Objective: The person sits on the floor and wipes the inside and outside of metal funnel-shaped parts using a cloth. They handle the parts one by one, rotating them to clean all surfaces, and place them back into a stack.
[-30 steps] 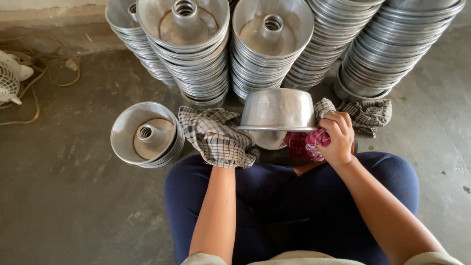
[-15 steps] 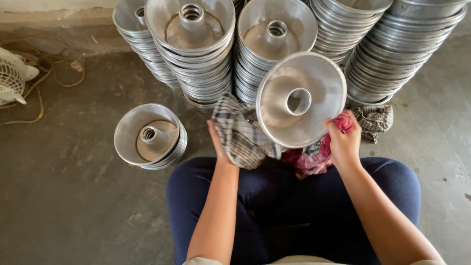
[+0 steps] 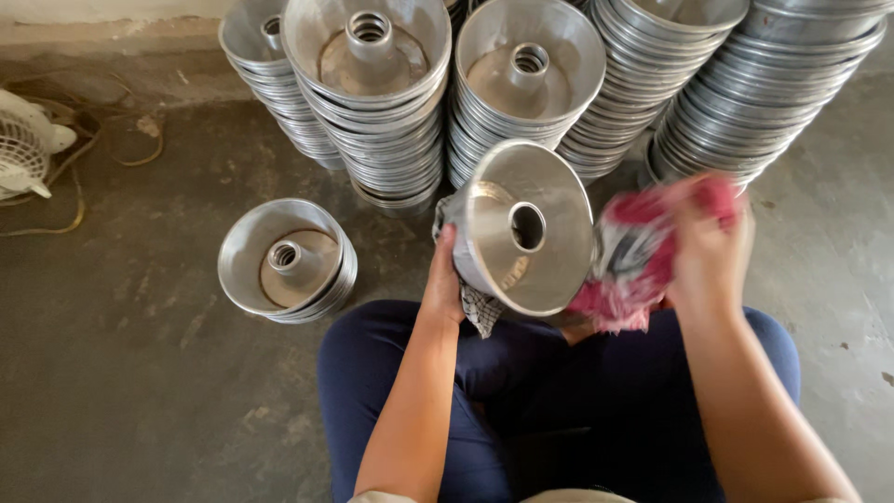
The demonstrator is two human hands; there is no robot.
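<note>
Plainly, the pan [image 3: 526,228] could slip and clatter onto the floor [image 3: 140,373], since only the left hand [image 3: 445,279] grips it, through a checked cloth [image 3: 477,305] at its left edge. It tilts above the lap, near the stacks [image 3: 372,112]. The right hand [image 3: 708,247], raised and blurred, clutches a red rag [image 3: 629,265] beside the pan's right rim.

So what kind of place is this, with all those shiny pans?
Probably a small workshop where metal pans are made or cleaned: tall stacks of ring-shaped pans stand on a bare concrete floor, and the hands wipe one pan with a red cloth.
</note>
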